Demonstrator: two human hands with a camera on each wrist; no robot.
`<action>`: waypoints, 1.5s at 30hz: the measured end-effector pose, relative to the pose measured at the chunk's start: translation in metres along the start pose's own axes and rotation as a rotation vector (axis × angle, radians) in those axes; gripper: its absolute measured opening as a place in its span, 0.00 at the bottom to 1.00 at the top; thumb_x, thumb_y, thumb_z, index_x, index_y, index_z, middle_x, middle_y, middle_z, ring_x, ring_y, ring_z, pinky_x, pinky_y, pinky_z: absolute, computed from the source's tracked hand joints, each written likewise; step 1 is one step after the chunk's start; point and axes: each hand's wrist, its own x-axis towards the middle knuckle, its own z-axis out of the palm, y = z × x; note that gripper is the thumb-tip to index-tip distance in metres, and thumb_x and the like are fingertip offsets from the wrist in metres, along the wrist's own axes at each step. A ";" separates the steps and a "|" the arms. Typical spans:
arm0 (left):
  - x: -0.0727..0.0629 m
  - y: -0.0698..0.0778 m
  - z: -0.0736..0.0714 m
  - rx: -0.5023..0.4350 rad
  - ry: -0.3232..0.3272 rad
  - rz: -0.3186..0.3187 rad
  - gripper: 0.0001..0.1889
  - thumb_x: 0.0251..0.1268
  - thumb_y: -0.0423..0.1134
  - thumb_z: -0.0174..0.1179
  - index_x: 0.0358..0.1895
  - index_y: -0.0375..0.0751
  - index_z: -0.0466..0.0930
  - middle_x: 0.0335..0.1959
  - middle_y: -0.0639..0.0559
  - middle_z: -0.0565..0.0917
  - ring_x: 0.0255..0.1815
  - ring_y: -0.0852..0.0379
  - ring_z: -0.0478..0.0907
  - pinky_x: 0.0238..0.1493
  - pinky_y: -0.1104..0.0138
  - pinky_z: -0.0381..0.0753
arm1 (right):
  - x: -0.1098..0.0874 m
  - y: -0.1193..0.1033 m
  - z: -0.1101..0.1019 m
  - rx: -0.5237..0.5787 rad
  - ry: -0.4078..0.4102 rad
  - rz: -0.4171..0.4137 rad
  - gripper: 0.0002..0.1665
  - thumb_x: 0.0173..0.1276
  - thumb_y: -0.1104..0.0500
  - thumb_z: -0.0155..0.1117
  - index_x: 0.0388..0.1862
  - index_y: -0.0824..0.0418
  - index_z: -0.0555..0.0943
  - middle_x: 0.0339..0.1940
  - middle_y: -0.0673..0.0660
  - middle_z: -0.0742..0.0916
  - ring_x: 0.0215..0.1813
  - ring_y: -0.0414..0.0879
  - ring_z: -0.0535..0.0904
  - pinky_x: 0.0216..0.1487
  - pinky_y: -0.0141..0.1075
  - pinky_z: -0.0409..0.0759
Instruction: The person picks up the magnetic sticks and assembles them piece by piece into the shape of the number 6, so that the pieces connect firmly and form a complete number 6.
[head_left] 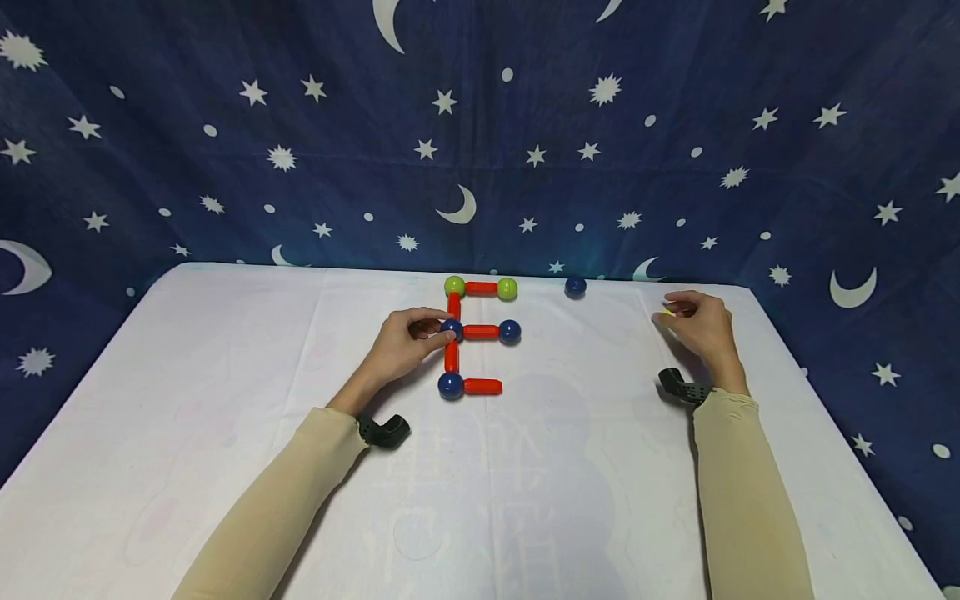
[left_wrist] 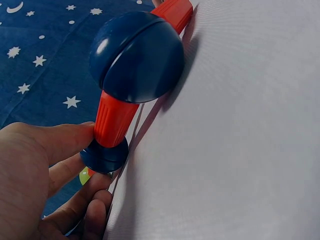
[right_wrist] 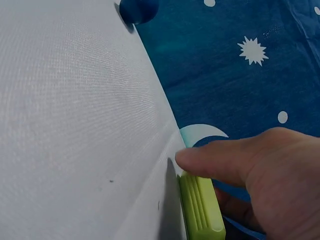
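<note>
On the white table lies an E-shaped frame of red magnetic rods [head_left: 481,332] with green and blue balls at its joints. My left hand [head_left: 408,340] grips the middle blue ball [left_wrist: 105,157] of its upright between thumb and fingers. The lower blue ball [left_wrist: 137,57] looms close in the left wrist view, with a red rod [head_left: 483,387] sticking out from it to the right. Far off to the right, my right hand [head_left: 701,327] pinches a yellow-green rod [right_wrist: 201,207] near the table's back edge, thumb at its end.
A loose blue ball [head_left: 575,287] rests near the back edge between the frame and my right hand. Behind the white tabletop [head_left: 555,467] hangs a dark blue cloth [head_left: 645,192] with stars and moons. Each wrist wears a black camera mount [head_left: 385,431].
</note>
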 end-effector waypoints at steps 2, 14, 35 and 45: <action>0.000 0.000 0.000 -0.004 0.001 0.006 0.16 0.65 0.37 0.70 0.53 0.35 0.86 0.43 0.43 0.84 0.42 0.48 0.78 0.47 0.61 0.78 | 0.001 0.001 0.001 -0.002 0.013 -0.006 0.26 0.65 0.63 0.71 0.60 0.71 0.80 0.49 0.69 0.86 0.44 0.50 0.75 0.40 0.31 0.69; 0.000 0.001 0.001 -0.012 0.002 0.006 0.16 0.65 0.37 0.70 0.53 0.35 0.86 0.43 0.42 0.84 0.41 0.49 0.78 0.46 0.61 0.78 | -0.001 0.000 -0.002 -0.029 -0.043 0.064 0.27 0.66 0.63 0.69 0.62 0.71 0.78 0.50 0.69 0.81 0.50 0.59 0.74 0.43 0.41 0.69; -0.001 0.003 0.000 -0.008 0.000 -0.011 0.16 0.65 0.37 0.70 0.53 0.36 0.86 0.44 0.43 0.84 0.43 0.48 0.78 0.47 0.61 0.78 | 0.000 -0.011 0.000 0.004 0.000 0.029 0.23 0.69 0.62 0.66 0.61 0.69 0.80 0.50 0.68 0.83 0.49 0.56 0.76 0.28 0.24 0.70; -0.001 0.002 0.000 -0.004 0.003 -0.003 0.15 0.65 0.37 0.70 0.53 0.35 0.86 0.42 0.43 0.84 0.41 0.49 0.77 0.45 0.62 0.77 | 0.000 -0.024 0.002 0.044 -0.027 -0.070 0.22 0.73 0.60 0.64 0.62 0.68 0.80 0.54 0.70 0.83 0.55 0.63 0.80 0.47 0.35 0.74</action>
